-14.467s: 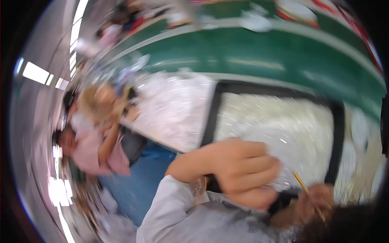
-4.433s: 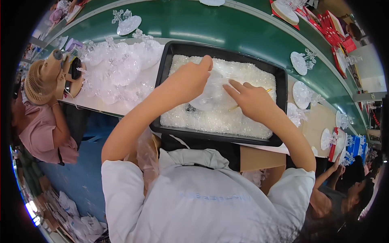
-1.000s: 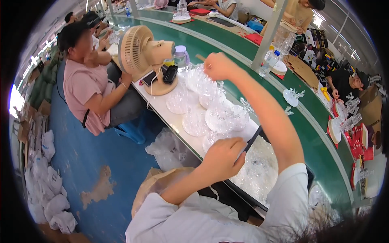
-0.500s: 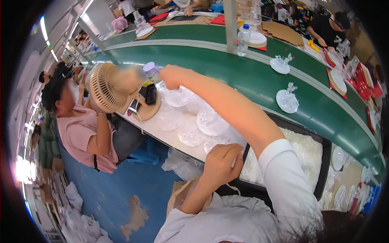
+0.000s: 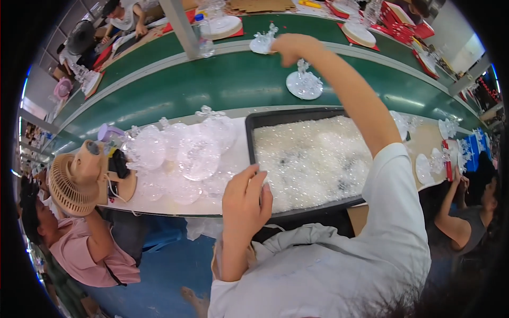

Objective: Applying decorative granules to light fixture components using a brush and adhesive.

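Left hand point(image 5: 245, 197) curled on black tray point(image 5: 249, 123) near rim, contents hidden, right hand point(image 5: 287, 44) beyond tray gripping clear ornament point(image 5: 263, 42), half obscured.

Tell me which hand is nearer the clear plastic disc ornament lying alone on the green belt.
Right. The right hand reaches just above the clear plastic disc ornament; the left hand grips the black tray.

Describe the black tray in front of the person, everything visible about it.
The black tray is a shallow, rectangular bin that looks like plastic, lying flat on the pale worktable beside the green conveyor. It is filled with small clear glittering pieces. The left hand rests on its near left corner; the right sleeve hides its right end.
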`<action>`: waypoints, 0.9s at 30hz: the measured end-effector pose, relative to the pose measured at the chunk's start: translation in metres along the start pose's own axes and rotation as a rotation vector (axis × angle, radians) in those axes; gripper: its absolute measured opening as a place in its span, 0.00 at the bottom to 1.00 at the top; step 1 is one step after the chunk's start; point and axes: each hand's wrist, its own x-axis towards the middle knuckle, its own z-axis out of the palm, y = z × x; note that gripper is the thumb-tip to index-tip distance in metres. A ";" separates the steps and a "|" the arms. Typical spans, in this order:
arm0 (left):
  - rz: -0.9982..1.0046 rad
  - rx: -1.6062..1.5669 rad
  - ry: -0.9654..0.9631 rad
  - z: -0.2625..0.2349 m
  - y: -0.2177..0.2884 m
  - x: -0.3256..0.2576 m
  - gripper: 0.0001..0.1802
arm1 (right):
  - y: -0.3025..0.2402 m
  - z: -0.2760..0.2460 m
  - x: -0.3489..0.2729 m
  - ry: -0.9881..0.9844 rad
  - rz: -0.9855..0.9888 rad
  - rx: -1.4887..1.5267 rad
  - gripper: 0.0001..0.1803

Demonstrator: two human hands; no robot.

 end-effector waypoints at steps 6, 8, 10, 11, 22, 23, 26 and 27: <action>0.071 0.028 -0.291 0.030 0.029 0.033 0.21 | 0.073 0.075 -0.060 -0.021 -0.028 0.144 0.21; 0.073 0.104 -0.492 0.044 0.032 0.038 0.25 | 0.075 0.075 -0.074 0.103 0.019 0.003 0.13; 0.051 0.110 -0.594 0.057 0.027 0.043 0.27 | 0.088 0.066 -0.102 0.263 -0.010 -0.174 0.07; 0.083 0.148 -0.607 0.063 0.026 0.044 0.28 | 0.096 0.062 -0.120 0.345 0.019 -0.256 0.07; 0.013 0.101 -0.967 0.105 0.012 0.075 0.51 | -0.041 0.032 -0.323 0.204 0.097 -0.061 0.10; 0.022 0.104 -0.964 0.118 0.008 0.075 0.52 | -0.049 0.046 -0.327 0.164 0.099 -0.048 0.10; 0.004 0.106 -0.960 0.147 0.014 0.078 0.50 | -0.050 0.081 -0.329 0.094 0.129 -0.004 0.12; -0.026 0.133 -0.951 0.149 0.010 0.077 0.50 | -0.049 0.087 -0.324 0.095 0.112 0.154 0.14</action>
